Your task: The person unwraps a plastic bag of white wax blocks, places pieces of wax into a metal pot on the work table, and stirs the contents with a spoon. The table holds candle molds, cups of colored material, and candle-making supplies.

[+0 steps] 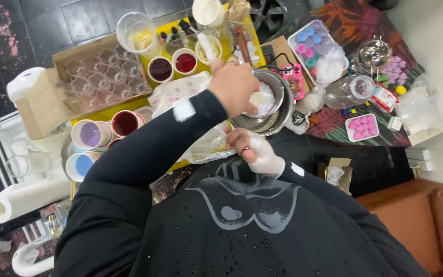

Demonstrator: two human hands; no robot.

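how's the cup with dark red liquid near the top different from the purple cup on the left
The dark red cup stands upright, its mouth facing up, and looks filled with dark liquid. The purple cup is wider, lies tipped toward the camera, and shows pale lilac inside. The red cup stands beside the box of clear jars; the purple one sits lower, above a blue cup. Both are round with white rims.

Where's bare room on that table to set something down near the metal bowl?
Little. The only bare strip is dark tabletop between the metal bowl and the pink mould tray. Left hand hangs over the bowl, right hand sits below it. Cups and the box of glass jars crowd the left.
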